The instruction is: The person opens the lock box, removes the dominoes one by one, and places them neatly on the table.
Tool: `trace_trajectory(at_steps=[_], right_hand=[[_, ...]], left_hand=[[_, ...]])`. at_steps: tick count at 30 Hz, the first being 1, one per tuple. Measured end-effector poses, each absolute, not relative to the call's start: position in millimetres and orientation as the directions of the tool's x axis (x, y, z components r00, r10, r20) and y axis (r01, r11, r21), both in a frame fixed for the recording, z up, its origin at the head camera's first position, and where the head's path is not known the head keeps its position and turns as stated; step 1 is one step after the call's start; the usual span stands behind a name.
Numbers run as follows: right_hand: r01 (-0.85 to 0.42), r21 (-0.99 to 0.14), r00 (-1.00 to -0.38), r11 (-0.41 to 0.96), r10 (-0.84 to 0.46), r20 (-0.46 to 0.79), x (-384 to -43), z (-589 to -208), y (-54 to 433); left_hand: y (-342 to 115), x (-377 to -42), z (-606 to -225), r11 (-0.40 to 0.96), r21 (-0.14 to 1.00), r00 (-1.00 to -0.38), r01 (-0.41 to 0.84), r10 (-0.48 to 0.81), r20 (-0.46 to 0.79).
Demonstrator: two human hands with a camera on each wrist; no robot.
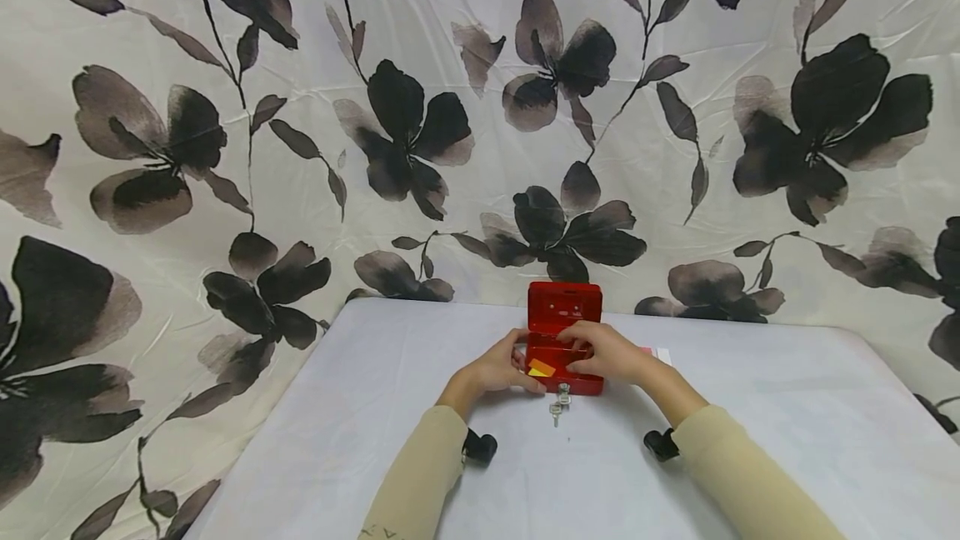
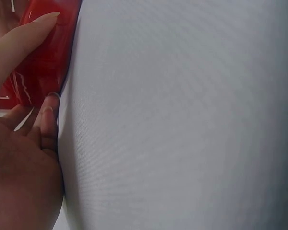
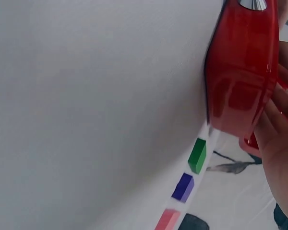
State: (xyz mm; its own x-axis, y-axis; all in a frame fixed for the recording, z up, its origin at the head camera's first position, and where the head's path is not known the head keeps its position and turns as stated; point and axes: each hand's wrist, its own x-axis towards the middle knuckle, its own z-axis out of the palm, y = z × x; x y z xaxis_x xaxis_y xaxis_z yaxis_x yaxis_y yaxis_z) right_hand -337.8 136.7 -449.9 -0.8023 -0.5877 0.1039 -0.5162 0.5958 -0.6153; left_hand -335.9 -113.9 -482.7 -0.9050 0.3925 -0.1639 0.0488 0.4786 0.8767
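Observation:
A red cash box (image 1: 564,387) stands on the table with its lid (image 1: 565,307) raised at the back. Two keys (image 1: 556,413) hang at the lock on its front. Orange and yellow pieces (image 1: 540,367) lie inside at the left. My left hand (image 1: 495,365) holds the box's front left corner, its thumb along the front wall and fingers low at the side. Over the right rim, my right hand (image 1: 609,352) reaches in, thumb and fingers spread apart; the rim partly hides its fingertips in the right wrist view (image 3: 283,129).
Beyond the box's right side, the right wrist view shows a green block (image 3: 197,155), a purple block (image 3: 183,187) and a pink block (image 3: 168,219) in a row. A white cloth (image 1: 360,423) covers the table. A flowered curtain (image 1: 465,190) hangs behind it.

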Motion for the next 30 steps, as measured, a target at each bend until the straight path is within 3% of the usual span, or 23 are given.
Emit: trace_trajectory(at_steps=[30], right_hand=[[-0.611, -0.55, -0.679, 0.569, -0.734, -0.005, -353.0, -459.4, 109.2]], left_hand=[[-113.5, -338.0, -484.6, 0.484, 0.873, -0.905, 0.054, 0.394, -0.162]])
